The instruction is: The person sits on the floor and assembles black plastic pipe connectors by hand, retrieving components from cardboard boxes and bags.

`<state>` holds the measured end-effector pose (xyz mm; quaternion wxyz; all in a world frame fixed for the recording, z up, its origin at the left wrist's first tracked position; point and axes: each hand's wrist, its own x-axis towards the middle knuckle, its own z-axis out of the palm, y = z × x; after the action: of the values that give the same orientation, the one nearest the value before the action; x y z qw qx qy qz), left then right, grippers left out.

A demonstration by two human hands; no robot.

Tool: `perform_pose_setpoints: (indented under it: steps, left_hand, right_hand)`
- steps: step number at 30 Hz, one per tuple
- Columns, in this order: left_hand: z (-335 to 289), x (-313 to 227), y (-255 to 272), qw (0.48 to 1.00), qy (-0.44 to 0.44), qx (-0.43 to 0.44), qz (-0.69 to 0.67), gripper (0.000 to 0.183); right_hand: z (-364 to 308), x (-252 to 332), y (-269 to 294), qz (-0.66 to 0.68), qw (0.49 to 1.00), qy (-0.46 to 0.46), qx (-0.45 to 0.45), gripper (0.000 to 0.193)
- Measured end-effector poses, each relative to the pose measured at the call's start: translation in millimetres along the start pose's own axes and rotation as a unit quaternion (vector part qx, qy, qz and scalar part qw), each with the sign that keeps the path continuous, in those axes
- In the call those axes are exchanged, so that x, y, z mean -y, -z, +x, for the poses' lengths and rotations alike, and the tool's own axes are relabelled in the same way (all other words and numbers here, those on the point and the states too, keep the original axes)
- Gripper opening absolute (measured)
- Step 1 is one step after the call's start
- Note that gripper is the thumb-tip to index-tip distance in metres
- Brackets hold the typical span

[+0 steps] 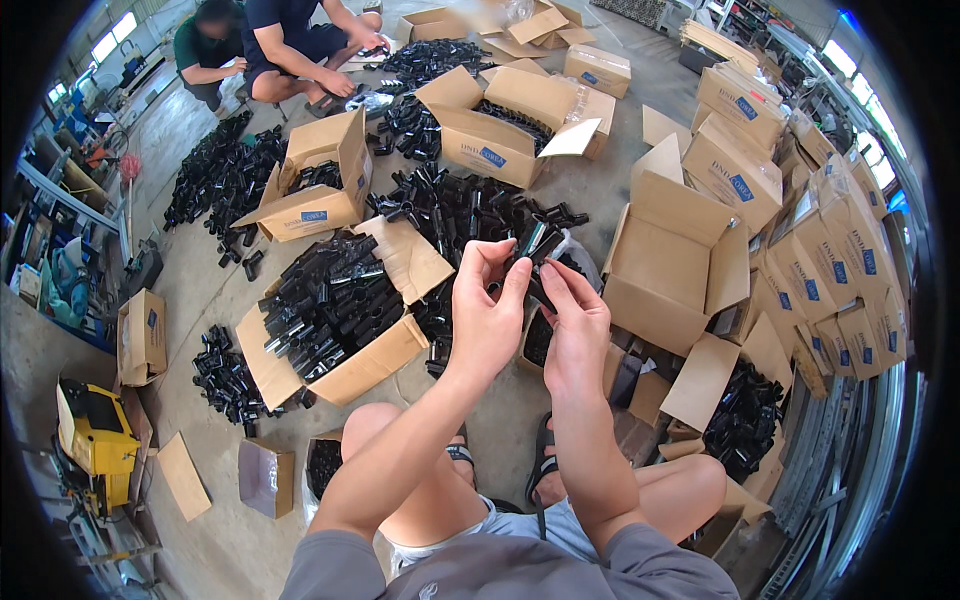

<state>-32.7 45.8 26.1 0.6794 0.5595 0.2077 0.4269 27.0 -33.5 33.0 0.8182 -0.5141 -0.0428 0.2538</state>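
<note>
Above my lap, both hands are raised and close together around a glossy black tube-shaped part (541, 241). My left hand (487, 312) pinches it between thumb and fingers. From the other side, my right hand (577, 322) has its thumb and fingertips closed on its lower end. Just beyond lies a heap of similar black parts (455, 205) on the floor. An open carton (375, 357) full of such parts stands left of my hands. Behind my fingers shows a clear plastic bag (585, 258). My fingers partly hide the held part.
At right stand a large open carton (655, 285), an open box of black parts (742, 420) and stacked closed cartons (815, 265). More filled cartons (490, 150) lie ahead. Two people (290, 50) crouch at the far left. A yellow machine (100, 440) stands at left.
</note>
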Motion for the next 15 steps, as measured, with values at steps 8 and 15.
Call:
perform_pose_setpoints:
  steps: [8, 15]
  left_hand:
    - [1, 3, 3, 1.0, -0.013, -0.009, 0.007, 0.018]
    - [2, 4, 8, 1.0, -0.008, -0.026, 0.013, 0.018]
  right_hand:
    - [-2, -6, -6, -0.002, 1.0, 0.024, -0.005, 0.025]
    - [7, -14, -5, -0.051, 0.996, 0.067, 0.023, 0.024]
